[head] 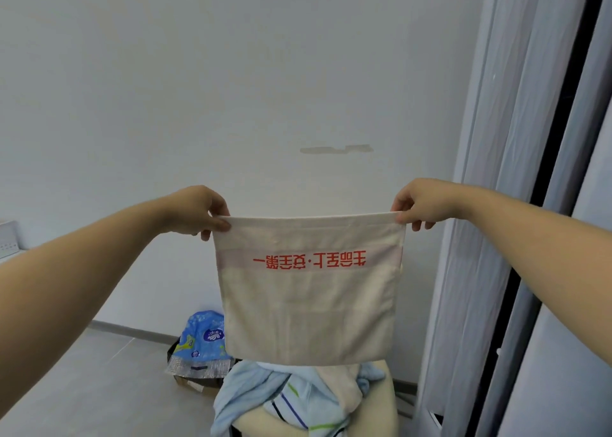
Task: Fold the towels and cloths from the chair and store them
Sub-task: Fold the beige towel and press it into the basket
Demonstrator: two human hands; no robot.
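A cream towel point(308, 310) with a pink band and red printed characters hangs folded in the air in front of me. My left hand point(198, 213) pinches its top left corner and my right hand point(417, 204) pinches its top right corner, holding the top edge taut. Below it stands a cream chair point(384, 413) piled with a light blue towel point(245, 390), a striped cloth point(298, 410) and a cream cloth point(341, 390). The held towel hides the top of the pile.
A blue printed plastic package point(202, 340) sits in a dark box on the grey floor left of the chair. Pale curtains point(516, 204) hang along the right side. A white wall is straight ahead.
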